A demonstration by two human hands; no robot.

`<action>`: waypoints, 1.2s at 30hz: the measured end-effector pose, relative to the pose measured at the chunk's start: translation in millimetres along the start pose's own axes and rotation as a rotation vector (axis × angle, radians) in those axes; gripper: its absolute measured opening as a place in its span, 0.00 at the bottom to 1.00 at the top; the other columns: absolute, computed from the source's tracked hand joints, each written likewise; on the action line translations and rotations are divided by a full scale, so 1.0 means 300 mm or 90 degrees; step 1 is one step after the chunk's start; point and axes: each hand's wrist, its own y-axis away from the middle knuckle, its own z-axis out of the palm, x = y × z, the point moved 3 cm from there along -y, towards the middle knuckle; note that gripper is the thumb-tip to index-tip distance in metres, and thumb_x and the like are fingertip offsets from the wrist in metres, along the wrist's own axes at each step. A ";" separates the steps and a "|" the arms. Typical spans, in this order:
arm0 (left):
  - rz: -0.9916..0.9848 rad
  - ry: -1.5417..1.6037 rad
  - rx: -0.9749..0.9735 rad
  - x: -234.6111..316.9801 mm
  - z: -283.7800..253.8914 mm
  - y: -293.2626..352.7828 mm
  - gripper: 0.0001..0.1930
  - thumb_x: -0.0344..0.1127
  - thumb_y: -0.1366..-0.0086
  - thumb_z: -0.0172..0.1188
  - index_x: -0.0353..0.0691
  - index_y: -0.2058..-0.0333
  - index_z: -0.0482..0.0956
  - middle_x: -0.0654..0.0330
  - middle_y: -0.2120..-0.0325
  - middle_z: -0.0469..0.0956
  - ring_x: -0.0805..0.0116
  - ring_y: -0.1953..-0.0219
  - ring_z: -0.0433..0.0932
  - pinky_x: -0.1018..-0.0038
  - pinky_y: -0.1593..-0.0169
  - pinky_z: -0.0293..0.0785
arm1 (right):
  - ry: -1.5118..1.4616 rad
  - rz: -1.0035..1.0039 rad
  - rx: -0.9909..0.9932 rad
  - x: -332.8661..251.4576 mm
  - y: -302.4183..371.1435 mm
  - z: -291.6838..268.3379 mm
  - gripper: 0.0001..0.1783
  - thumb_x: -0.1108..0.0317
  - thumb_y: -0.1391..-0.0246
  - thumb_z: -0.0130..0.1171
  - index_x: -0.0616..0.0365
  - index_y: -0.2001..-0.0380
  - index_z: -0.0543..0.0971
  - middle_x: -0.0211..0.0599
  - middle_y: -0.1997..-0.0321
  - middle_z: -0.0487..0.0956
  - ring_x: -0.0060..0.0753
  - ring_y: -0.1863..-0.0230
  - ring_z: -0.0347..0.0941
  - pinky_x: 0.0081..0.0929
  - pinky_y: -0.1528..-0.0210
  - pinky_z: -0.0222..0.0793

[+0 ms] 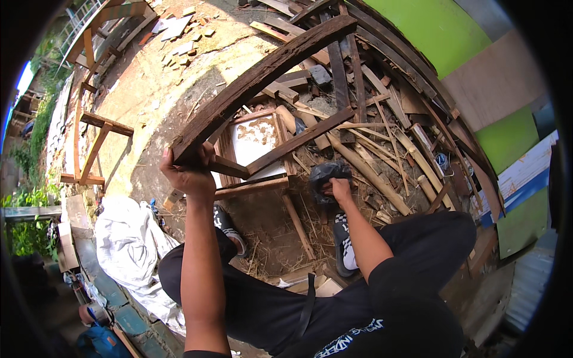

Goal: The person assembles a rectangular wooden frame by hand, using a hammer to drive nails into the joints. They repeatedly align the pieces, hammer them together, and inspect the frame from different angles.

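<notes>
My left hand [192, 178] is closed around the near end of a wooden frame [268, 76], made of a thick, rough dark beam with thinner bars joined to it. The frame is tilted up, its beam rising away to the far right. In my right hand [342, 191] is a crumpled black plastic bag [322, 174], held low beside the frame's thinner bar; what the bag contains, if anything, is hidden. Beneath the frame lies a wood-edged white panel [243, 142] with brown crumbs scattered on it.
Loose sticks and boards [373, 164] are heaped on the right, before green panels [412, 30]. A white cloth [128, 244] lies at the near left. Another wooden frame [95, 149] stands further left. Small broken tiles [182, 49] lie on the ground at the back.
</notes>
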 end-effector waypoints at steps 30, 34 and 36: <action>0.039 0.008 -0.109 0.000 -0.062 0.000 0.33 0.61 0.26 0.32 0.38 0.71 0.74 0.58 0.83 0.68 0.65 0.80 0.65 0.68 0.73 0.62 | 0.225 -0.062 0.555 0.062 -0.085 -0.089 0.11 0.67 0.31 0.54 0.65 0.61 0.80 0.53 0.64 0.83 0.58 0.59 0.82 0.46 0.56 0.74; 0.037 0.010 -0.096 -0.007 -0.046 0.002 0.33 0.60 0.25 0.31 0.37 0.70 0.74 0.58 0.82 0.68 0.65 0.80 0.64 0.68 0.74 0.62 | 0.183 -0.197 0.570 -0.023 0.047 -0.059 0.11 0.66 0.33 0.60 0.66 0.63 0.77 0.49 0.70 0.80 0.54 0.67 0.77 0.49 0.60 0.70; 0.039 0.010 -0.108 -0.006 -0.037 0.004 0.32 0.60 0.25 0.31 0.37 0.70 0.74 0.58 0.82 0.68 0.65 0.80 0.64 0.68 0.73 0.62 | 0.145 -0.136 0.547 -0.014 0.067 -0.066 0.13 0.63 0.31 0.59 0.65 0.63 0.77 0.49 0.69 0.79 0.53 0.67 0.75 0.49 0.60 0.69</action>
